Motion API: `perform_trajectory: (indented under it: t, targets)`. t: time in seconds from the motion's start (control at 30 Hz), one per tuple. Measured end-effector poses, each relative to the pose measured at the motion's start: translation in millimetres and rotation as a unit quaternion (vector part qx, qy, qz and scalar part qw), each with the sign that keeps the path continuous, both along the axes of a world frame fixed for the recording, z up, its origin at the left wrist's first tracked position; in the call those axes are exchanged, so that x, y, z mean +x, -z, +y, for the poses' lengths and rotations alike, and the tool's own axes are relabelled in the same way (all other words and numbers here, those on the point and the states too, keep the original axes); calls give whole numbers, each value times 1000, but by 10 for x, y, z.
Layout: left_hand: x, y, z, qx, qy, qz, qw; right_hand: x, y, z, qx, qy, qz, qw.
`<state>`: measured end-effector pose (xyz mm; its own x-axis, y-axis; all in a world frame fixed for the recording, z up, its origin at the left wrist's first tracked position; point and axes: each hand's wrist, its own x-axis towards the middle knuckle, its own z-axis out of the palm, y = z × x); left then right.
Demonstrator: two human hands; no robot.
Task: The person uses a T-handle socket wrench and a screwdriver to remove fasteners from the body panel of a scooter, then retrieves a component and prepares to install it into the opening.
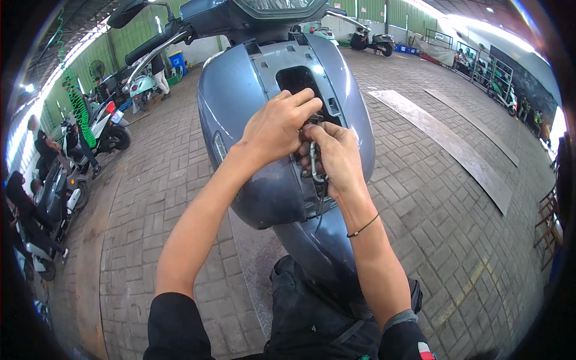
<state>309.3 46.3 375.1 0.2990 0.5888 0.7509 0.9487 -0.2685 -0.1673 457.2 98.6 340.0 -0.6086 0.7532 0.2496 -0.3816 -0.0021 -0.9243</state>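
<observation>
A grey-blue scooter (240, 102) stands right in front of me, its front panel open with a dark rectangular hole (294, 78) in the middle. My left hand (273, 126) rests on the panel with its fingers curled at the lower edge of that hole. My right hand (339, 159) is pressed against it from the right, fingers closed around a silver carabiner-like metal clip (313, 165) and some dark wiring coming out of the opening. A thin black band circles my right wrist. What the left fingers pinch is hidden.
The floor is grey paving brick (432, 204) with metal plates (456, 144) laid to the right. Several parked scooters (102, 129) and seated people line the left wall. More scooters (375, 42) stand at the back and right. A handlebar (150, 45) juts out upper left.
</observation>
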Motion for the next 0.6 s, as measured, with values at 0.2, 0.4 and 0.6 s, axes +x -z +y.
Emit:
perform_trajectory:
  t: [0.2,0.4,0.6]
  targets:
    - [4,5,-1,-4,-2,-9,1000,-57,35,3,131,105,-72,983]
    - [5,-12,-17,-8,-1,-3,1000,-7,47,-53,350,274,-195,875]
    - [15,-17,4,-13,0,-3,1000,21,28,-33,398,300,-230,836]
